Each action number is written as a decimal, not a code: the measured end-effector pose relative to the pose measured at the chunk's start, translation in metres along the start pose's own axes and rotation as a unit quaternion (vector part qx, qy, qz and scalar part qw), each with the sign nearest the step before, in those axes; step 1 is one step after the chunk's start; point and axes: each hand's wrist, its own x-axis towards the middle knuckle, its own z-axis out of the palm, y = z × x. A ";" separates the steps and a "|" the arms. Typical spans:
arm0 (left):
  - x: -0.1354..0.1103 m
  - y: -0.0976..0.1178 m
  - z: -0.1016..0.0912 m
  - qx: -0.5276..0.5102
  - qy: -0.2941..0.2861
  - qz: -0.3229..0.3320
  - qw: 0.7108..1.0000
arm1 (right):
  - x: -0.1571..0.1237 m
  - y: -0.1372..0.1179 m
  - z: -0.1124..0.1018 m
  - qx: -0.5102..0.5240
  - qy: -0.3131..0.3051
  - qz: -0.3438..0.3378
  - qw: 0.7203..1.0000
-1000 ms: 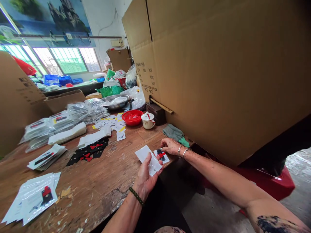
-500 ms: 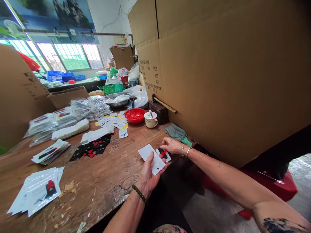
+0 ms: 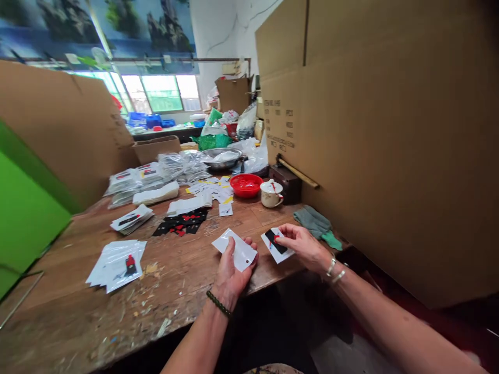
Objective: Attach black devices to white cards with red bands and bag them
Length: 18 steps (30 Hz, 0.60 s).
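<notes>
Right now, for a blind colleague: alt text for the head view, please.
The left hand holds a white pouch and the right hand pinches a white card bearing a black-and-red part, over a wooden table. Behind lie packet stacks, a red bowl and a lidded cup.

Print on the large brown cardboard box (image 3: 390, 156) is too blurred to read. Left hand (image 3: 229, 275) fingers mostly hidden under the white plastic pouch (image 3: 236, 250). Right hand (image 3: 307, 248) covers an edge of the white card with black-and-red piece (image 3: 273, 243). Flat green panel (image 3: 23, 218) cut off at the left edge.
</notes>
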 end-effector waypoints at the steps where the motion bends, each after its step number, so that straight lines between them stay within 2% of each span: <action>1: -0.004 0.008 -0.005 -0.019 0.005 0.016 1.000 | -0.008 -0.002 0.011 0.016 -0.024 -0.010 1.000; 5: -0.021 0.029 -0.021 -0.090 0.009 0.077 0.993 | -0.039 0.003 0.064 0.062 -0.076 -0.014 0.995; 8: -0.033 0.036 -0.029 -0.108 -0.002 0.106 0.988 | -0.052 0.013 0.099 0.099 -0.068 -0.014 0.993; 10: -0.040 0.040 -0.035 -0.111 -0.012 0.116 0.987 | -0.055 0.018 0.115 0.119 -0.055 -0.009 0.991; 13: -0.046 0.046 -0.043 -0.116 -0.039 0.134 0.983 | -0.056 0.021 0.127 0.140 -0.091 0.036 0.985; 16: -0.051 0.050 -0.050 -0.120 -0.057 0.142 0.981 | -0.054 0.021 0.130 0.152 -0.154 0.096 0.971; 18: -0.054 0.051 -0.053 -0.122 -0.060 0.140 0.981 | -0.053 0.020 0.130 0.159 -0.166 0.112 0.967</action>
